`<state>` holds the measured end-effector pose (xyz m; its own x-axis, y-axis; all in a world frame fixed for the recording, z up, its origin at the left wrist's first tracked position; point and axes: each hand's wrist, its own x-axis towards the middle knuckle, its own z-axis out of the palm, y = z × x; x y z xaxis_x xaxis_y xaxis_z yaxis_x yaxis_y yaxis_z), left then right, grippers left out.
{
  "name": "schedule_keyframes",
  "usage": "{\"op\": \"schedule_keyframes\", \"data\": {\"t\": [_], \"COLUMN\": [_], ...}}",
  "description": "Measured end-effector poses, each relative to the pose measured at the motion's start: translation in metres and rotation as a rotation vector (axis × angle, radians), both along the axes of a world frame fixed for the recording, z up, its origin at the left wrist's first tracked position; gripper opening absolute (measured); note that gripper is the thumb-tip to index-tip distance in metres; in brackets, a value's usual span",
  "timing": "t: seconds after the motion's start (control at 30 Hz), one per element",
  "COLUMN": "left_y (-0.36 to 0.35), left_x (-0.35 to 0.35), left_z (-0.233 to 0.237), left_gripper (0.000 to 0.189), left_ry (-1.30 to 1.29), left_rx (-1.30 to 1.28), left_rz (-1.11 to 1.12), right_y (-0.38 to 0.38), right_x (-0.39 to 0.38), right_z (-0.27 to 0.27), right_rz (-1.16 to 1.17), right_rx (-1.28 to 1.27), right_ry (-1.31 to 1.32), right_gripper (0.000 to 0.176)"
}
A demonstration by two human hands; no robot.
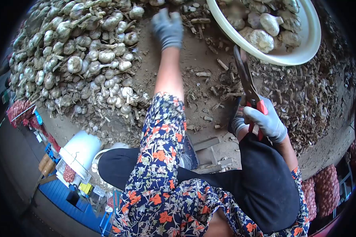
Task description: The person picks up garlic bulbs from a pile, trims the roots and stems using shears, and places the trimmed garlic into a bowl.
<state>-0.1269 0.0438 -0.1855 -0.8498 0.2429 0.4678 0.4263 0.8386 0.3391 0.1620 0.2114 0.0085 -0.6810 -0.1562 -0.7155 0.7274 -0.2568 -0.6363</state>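
Note:
My left hand (168, 29), in a grey glove, reaches out to the right edge of a big heap of garlic bulbs (75, 63). Its fingers look apart, though slightly blurred, and I see nothing in them. A few bulbs lie just beyond the fingertips. My right hand (268, 121), also gloved, is closed around the red handles of a pair of shears (246, 79). Their long dark blades point up and away, with the tips near the rim of a white basin (261, 58). Inside the basin are several garlic bulbs (261, 40).
Cut stems and dry scraps (300, 102) cover the ground on the right, with loose stem pieces (203, 74) between my hands. A white bucket (80, 148) stands at lower left. Filled red net sacks (327, 189) are at lower right. My bent legs flank a wooden piece (206, 143).

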Motion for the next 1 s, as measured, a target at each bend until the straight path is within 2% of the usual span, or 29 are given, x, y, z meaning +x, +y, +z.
{"op": "schedule_keyframes", "data": {"t": [0.03,0.1,0.17,0.2,0.27,0.33,0.37,0.4,0.43,0.5,0.57,0.63,0.7,0.73,0.77,0.83,0.87,0.9,0.97,1.0], "left_y": [0.023,0.07,0.069,0.056,0.024,-0.026,-0.033,-0.06,-0.083,-0.094,-0.107,-0.112,-0.12,-0.131,-0.141,-0.155,-0.158,-0.154,-0.142,-0.127], "left_x": [-0.001,0.045,0.101,0.114,0.13,0.097,0.08,0.052,0.032,0.003,-0.027,-0.026,-0.002,0.002,0.011,0.03,0.034,0.029,0.02,0.017], "left_z": [0.003,0.004,0.005,0.016,0.037,0.057,0.087,0.088,0.077,0.085,0.073,0.071,0.059,0.05,0.037,0.021,0.014,0.017,0.04,0.055], "left_gripper": [0.026,0.033,0.027,0.027,0.019,0.023,0.023,0.029,0.04,0.037,0.032,0.028,0.015,0.016,0.016,0.017,0.027,0.027,0.039,0.046], "left_ry": [-0.29,-0.346,-0.105,-0.101,-0.563,-0.514,-0.706,-0.663,-0.457,-0.361,-0.431,-0.495,-0.281,-0.461,-0.467,-0.476,-0.749,-0.747,-0.97,-1.028], "left_rx": [0.014,-0.5,-0.014,-0.023,0.395,0.293,0.525,0.423,0.236,-0.154,-0.254,-0.358,-0.027,0.082,0.081,0.043,0.325,0.327,0.5,0.4], "left_rz": [-0.111,-0.206,-0.152,-0.153,-0.534,-0.276,0.158,0.414,0.436,0.414,0.4,0.383,0.081,0.049,0.048,-0.105,0.148,0.145,0.59,0.586], "right_y": [0.001,-0.002,-0.007,-0.007,-0.009,-0.009,-0.011,-0.014,-0.016,-0.017,-0.021,-0.023,-0.027,-0.029,-0.03,-0.032,-0.032,-0.032,-0.033,-0.035], "right_x": [-0.004,-0.005,-0.007,-0.006,-0.009,-0.001,0.002,0.004,0.003,-0.003,-0.012,-0.015,-0.015,-0.018,-0.019,-0.022,-0.023,-0.025,-0.024,-0.023], "right_z": [-0.001,-0.01,-0.019,-0.023,-0.02,-0.023,-0.027,-0.031,-0.033,-0.032,-0.032,-0.037,-0.043,-0.042,-0.041,-0.041,-0.04,-0.042,-0.045,-0.046], "right_rz": [-0.019,-0.022,0.027,0.022,0.033,0.04,0.039,0.061,0.083,0.127,0.169,0.197,0.16,0.156,0.155,0.18,0.199,0.197,0.224,0.228], "right_rx": [-0.016,0.005,0.253,0.268,0.243,0.219,0.219,0.259,0.303,0.299,0.258,0.262,0.316,0.298,0.297,0.271,0.322,0.325,0.328,0.323], "right_ry": [-0.026,-0.019,0.018,0.037,-0.015,-0.06,-0.062,-0.017,0.032,-0.01,-0.029,-0.041,0.049,0.009,0.003,-0.1,-0.096,-0.094,-0.106,-0.111], "right_gripper": [0.023,0.025,0.026,0.026,0.026,0.03,0.03,0.032,0.034,0.04,0.045,0.047,0.045,0.042,0.042,0.041,0.04,0.04,0.039,0.039]}}
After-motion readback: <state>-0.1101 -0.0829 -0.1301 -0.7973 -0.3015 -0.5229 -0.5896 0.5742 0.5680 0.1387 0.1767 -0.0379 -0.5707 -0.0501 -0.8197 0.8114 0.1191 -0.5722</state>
